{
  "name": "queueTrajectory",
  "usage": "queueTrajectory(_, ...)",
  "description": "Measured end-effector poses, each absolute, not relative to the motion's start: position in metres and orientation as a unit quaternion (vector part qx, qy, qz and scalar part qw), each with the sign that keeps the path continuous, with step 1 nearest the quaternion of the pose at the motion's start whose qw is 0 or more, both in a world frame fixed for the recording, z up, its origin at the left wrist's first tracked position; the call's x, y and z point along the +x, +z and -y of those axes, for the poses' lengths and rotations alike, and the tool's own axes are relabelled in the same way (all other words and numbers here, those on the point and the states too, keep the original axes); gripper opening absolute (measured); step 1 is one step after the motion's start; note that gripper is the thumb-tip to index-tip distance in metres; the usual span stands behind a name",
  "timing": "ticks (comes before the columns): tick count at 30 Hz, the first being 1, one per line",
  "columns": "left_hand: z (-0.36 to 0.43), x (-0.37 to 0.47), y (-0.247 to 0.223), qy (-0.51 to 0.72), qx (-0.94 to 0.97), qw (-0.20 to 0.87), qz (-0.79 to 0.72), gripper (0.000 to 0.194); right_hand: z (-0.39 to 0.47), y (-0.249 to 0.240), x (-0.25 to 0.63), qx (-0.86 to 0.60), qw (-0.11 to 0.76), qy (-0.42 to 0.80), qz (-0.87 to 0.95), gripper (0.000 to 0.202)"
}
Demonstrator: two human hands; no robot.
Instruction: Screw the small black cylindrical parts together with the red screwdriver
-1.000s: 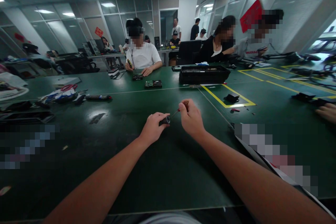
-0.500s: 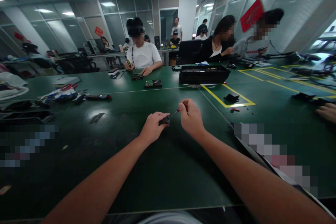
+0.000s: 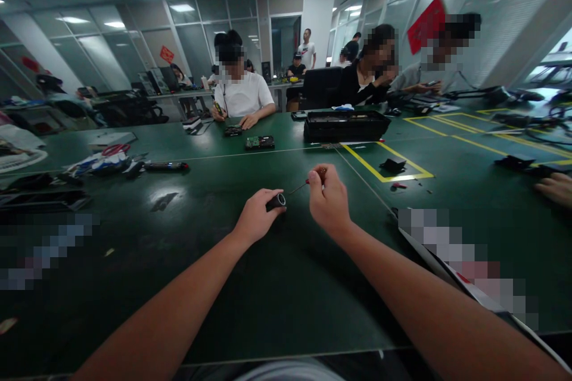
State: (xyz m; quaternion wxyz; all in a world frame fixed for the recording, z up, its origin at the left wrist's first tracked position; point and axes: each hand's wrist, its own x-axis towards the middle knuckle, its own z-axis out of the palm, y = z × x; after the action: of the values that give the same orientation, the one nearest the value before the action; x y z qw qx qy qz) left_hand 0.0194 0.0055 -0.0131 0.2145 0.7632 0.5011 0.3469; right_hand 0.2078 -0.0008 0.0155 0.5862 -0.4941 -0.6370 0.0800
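Note:
Between the thumb and fingers of my left hand (image 3: pixel 255 215) is a short black cylindrical part (image 3: pixel 276 202), its pale-rimmed round end turned to the right. My right hand (image 3: pixel 329 193) is closed around the handle of a screwdriver (image 3: pixel 298 187). The thin metal shaft sticks out leftward from a red collar, its tip a little apart from the cylinder's end. Most of the screwdriver's handle is hidden by my fingers. Both hands are above the green table (image 3: pixel 250 297).
A long black tray (image 3: pixel 347 126) stands beyond my hands, with a circuit board (image 3: pixel 260 141) left of it. A small black piece (image 3: pixel 393 165) lies inside yellow tape. A dark pen-shaped tool (image 3: pixel 167 166) lies left. Across the table sits a person in white (image 3: pixel 245 95).
The screwdriver tip has drawn away from the black cylinder. My right hand has moved slightly right and up, and my left hand slightly left, the cylinder's end now turned more toward me.

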Motion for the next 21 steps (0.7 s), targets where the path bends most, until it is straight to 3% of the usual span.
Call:
queueTrajectory(4,-0.008,0.014,-0.012,0.367,0.745,0.221,-0.512,0.041,0.001,0.016,0.21,-0.492,0.596,0.084,0.629,0.014)
queueTrajectory(12,-0.019,-0.001,0.004,0.372,0.655,0.372,-0.542,0.048,0.0,0.015,0.21,-0.485,0.596,0.099,0.633,0.016)
queueTrajectory(21,-0.017,0.018,0.015,0.16,0.791,0.234,-0.543,0.028,-0.001,0.014,0.209,-0.486,0.586,0.097,0.641,0.014)
